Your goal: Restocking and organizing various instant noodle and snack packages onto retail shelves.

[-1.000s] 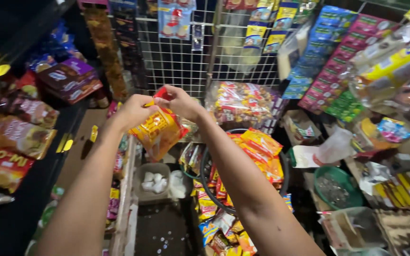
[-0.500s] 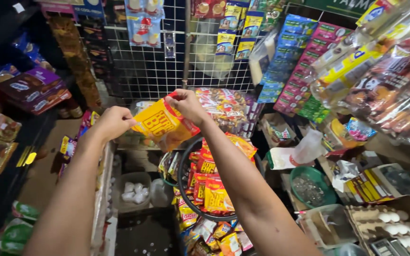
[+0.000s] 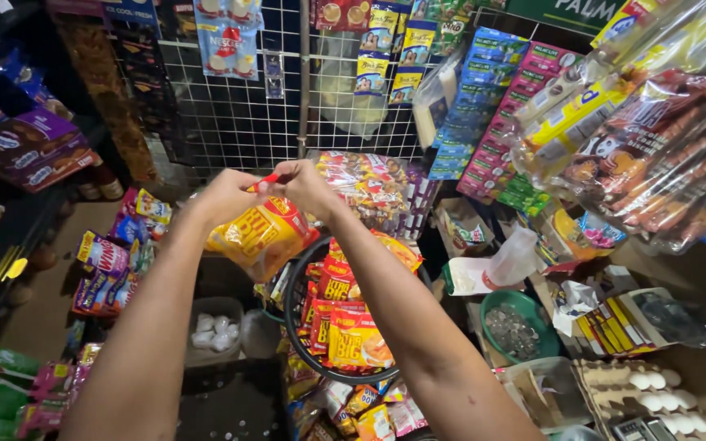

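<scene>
Cramped shop stall, wire rack point(image 3: 230, 122) far. Left hand point(image 3: 222, 196) and right hand point(image 3: 308, 186) pinch the yellow snack packet point(image 3: 261, 237) by its red top seam. Looks light, crinkly, slippery, crushable; seam is the safest hold.

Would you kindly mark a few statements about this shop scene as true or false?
1. Both hands hold the yellow snack packet by its top edge. True: left hand and right hand pinch it there.
2. The packet lies flat on the floor. False: it hangs in the air above the black round basket.
3. A wire grid panel stands behind the hands. True.
4. The egg tray sits at lower left. False: it is at lower right.
5. The green bowl holds fruit. False: it seems to hold coins.
</scene>
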